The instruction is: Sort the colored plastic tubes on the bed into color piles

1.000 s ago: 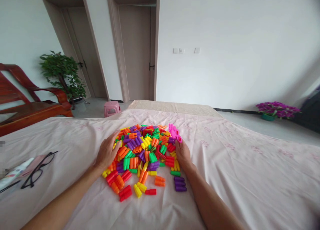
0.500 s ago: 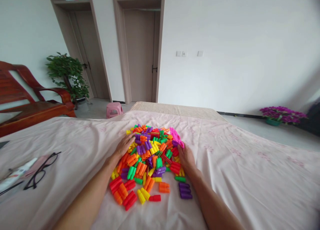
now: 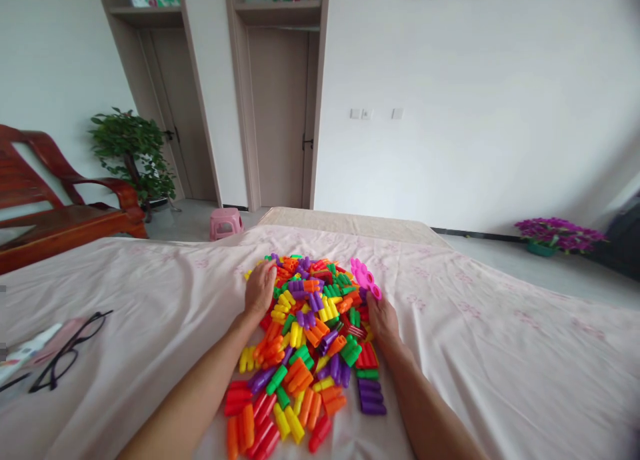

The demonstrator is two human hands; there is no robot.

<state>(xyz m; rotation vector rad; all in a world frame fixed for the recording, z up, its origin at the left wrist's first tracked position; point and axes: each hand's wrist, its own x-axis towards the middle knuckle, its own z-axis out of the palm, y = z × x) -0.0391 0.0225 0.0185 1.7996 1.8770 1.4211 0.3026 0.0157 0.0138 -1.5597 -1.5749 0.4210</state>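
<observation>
A heap of plastic building blocks [image 3: 300, 337] in red, orange, yellow, green and purple lies on the cloth between my hands. The blocks look like short joined tubes. My left hand [image 3: 259, 290] rests against the heap's far left side, fingers bent loosely over its edge and partly hidden; I see nothing gripped in it. At the right side, my right hand [image 3: 384, 319] has its fingers closed on the near end of a bright pink piece with round holes [image 3: 366, 279]. A purple block [image 3: 372, 397] lies apart near my right forearm.
A pale flowered cloth [image 3: 480, 380] covers the surface. Black glasses [image 3: 70, 355] and a white tube [image 3: 33, 348] lie at the left. Beyond stand a wooden chair [image 3: 75, 210], a pink stool [image 3: 226, 223] and potted purple flowers [image 3: 557, 233].
The heap has spread toward me, with near blocks lower in view. My left hand has shifted right and curled more over the heap; my right hand moved slightly right with the pink piece.
</observation>
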